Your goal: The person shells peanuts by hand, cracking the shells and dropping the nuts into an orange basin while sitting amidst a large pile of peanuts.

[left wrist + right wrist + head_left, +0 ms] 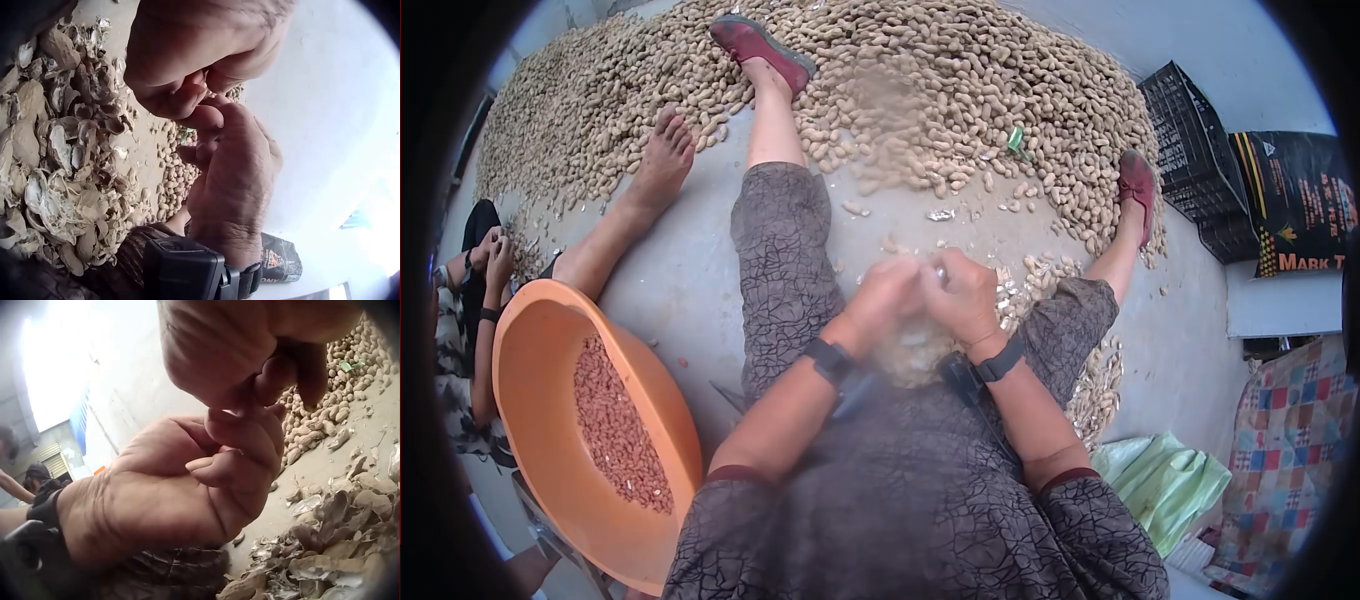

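Head view showed the left hand (pixel 882 302) and right hand (pixel 962 300) together above broken shells (pixel 75 156), probably so scraps fell there; the orange tub (pixel 530 345) with reddish kernels (pixel 615 420) stood to the left, likely for easy reach. Unshelled peanuts (pixel 970 90) lay heaped ahead. Both hands' fingers were curled, but overlapping knuckles hid the contact — whether they pinched a peanut or nothing, I couldn't tell. Blur smeared the left hand — and the shells beneath.

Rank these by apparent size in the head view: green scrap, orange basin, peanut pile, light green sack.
Largest to smallest:
1. Peanut pile
2. Orange basin
3. Light green sack
4. Green scrap
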Action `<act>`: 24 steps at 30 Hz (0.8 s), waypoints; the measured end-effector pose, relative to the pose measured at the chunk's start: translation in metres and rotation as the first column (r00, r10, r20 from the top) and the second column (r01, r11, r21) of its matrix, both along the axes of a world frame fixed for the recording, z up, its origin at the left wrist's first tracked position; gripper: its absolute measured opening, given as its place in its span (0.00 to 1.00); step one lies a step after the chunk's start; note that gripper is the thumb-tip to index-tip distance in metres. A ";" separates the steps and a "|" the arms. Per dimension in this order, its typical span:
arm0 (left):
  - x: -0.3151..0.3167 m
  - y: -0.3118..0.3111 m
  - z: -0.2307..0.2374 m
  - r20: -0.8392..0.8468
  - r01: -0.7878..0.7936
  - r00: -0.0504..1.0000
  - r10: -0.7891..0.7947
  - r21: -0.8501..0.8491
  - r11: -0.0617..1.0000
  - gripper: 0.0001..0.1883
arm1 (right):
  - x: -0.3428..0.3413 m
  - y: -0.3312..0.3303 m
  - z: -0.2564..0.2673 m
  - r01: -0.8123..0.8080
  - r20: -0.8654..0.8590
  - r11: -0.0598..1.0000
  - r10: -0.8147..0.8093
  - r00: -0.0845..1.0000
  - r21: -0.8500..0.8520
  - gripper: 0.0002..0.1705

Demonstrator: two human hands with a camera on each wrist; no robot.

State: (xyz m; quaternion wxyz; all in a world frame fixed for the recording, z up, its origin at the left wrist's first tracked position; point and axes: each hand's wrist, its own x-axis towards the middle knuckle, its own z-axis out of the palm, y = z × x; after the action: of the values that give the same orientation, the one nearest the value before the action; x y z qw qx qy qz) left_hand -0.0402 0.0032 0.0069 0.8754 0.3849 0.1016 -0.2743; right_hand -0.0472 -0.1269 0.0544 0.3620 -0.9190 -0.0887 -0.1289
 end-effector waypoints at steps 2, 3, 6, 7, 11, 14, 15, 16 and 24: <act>0.005 0.005 -0.005 0.054 0.030 0.998 -0.029 -0.017 0.999 0.10 | 0.002 0.001 -0.003 0.050 -0.062 0.997 -0.046 0.997 0.055 0.05; 0.008 0.008 -0.003 0.111 0.066 0.992 -0.063 -0.030 0.997 0.09 | 0.004 0.001 -0.004 0.109 -0.124 0.988 -0.095 0.988 0.110 0.04; 0.021 0.016 0.003 0.059 0.062 0.996 -0.072 0.164 0.985 0.09 | 0.018 -0.011 -0.014 0.107 -0.189 0.966 -0.062 0.980 0.234 0.07; 0.027 0.019 0.003 0.055 0.063 0.996 -0.073 0.155 0.986 0.09 | 0.023 -0.016 -0.014 0.109 -0.192 0.968 -0.065 0.979 0.225 0.07; 0.049 0.029 0.017 -0.094 -0.004 0.995 0.018 0.138 0.990 0.09 | 0.048 -0.031 -0.007 -0.098 -0.350 0.994 0.105 0.931 0.038 0.12; 0.065 0.034 0.023 -0.020 -0.037 0.999 0.041 0.161 0.986 0.10 | 0.081 -0.037 -0.019 -0.011 -0.345 1.000 0.016 0.938 0.017 0.12; 0.069 0.036 0.024 -0.028 -0.041 0.999 0.045 0.137 0.990 0.10 | 0.093 -0.039 -0.026 0.084 -0.293 0.996 -0.079 0.953 0.003 0.12; 0.075 0.036 0.023 -0.033 -0.045 0.998 0.049 0.113 0.993 0.09 | 0.104 -0.041 -0.033 0.084 -0.296 0.996 -0.080 0.952 -0.001 0.12; 0.084 0.025 -0.010 -0.062 -0.072 0.995 0.078 0.094 0.993 0.12 | 0.160 -0.033 -0.077 0.078 -0.230 0.916 -0.181 0.956 -0.395 0.16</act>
State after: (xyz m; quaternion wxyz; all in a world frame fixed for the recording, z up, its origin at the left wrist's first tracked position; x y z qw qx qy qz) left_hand 0.0436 0.0286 -0.0031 0.8626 0.4115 0.1573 -0.2487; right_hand 0.1123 -0.1594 -0.0228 0.1755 -0.9844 -0.0020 -0.0105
